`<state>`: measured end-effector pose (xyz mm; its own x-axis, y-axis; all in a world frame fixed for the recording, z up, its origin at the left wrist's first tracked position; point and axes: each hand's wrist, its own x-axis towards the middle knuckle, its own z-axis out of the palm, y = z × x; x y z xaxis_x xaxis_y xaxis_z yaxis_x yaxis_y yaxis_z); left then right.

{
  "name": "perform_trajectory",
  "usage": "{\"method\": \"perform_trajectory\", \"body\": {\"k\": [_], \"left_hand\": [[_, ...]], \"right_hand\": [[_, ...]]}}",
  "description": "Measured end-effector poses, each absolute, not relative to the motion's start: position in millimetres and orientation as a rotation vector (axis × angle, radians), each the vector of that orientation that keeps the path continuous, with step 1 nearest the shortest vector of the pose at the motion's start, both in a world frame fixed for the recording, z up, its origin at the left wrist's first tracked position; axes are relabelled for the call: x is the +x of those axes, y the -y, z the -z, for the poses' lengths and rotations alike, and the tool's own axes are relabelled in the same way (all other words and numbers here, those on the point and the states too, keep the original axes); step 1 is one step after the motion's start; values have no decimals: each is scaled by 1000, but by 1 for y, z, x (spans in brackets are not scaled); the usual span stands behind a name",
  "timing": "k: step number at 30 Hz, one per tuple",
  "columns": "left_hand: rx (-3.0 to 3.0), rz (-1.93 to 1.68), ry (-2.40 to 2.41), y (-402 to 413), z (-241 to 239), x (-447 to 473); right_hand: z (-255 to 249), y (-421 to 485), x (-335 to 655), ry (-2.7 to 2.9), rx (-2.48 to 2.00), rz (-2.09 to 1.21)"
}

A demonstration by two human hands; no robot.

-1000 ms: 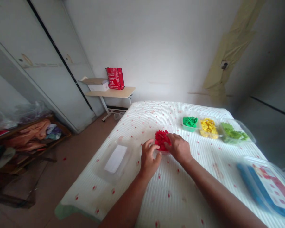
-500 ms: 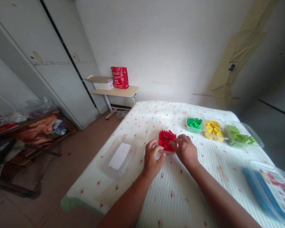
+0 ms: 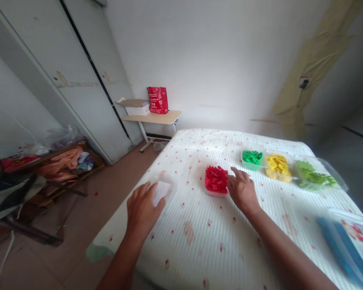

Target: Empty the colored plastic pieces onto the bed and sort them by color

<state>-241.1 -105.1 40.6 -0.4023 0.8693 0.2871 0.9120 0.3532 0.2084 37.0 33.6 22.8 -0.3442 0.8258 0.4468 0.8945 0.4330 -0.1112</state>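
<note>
A clear plastic box of red interlocking pieces (image 3: 216,180) sits in the middle of the cloth-covered table. My right hand (image 3: 243,191) is at the box's right side, fingers apart, with nothing seen in them. Further left, my left hand (image 3: 144,209) reaches over a clear plastic lid (image 3: 171,182) with a white label (image 3: 161,191). Its thumb stands away from the fingers and covers part of the label. Much of the lid lies hidden under that hand, and I cannot tell how firmly it touches.
Boxes of green pieces (image 3: 252,157), yellow pieces (image 3: 278,166) and light green pieces (image 3: 313,174) stand in a row at the back right. A lidded box with blue contents (image 3: 345,245) is at the right front. Beyond the table, a small desk (image 3: 166,117) holds a red bag (image 3: 157,100).
My left hand has left the red box and moved left onto the lid. My right hand has drawn slightly back from the red pieces. The view has shifted a little.
</note>
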Motion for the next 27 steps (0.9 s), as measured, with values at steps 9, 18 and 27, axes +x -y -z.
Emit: {"method": "perform_trajectory", "body": {"k": [9, 18, 27], "left_hand": [[-1536, 132, 2821, 113, -30, -253], [-1535, 150, 2865, 111, -21, -256], [-1575, 150, 2876, 111, -22, -253]], "right_hand": [[-24, -42, 32, 2273, -1443, 114], [-31, -42, 35, 2324, -1376, 113], [-31, -38, 27, 2340, -1329, 93]]}}
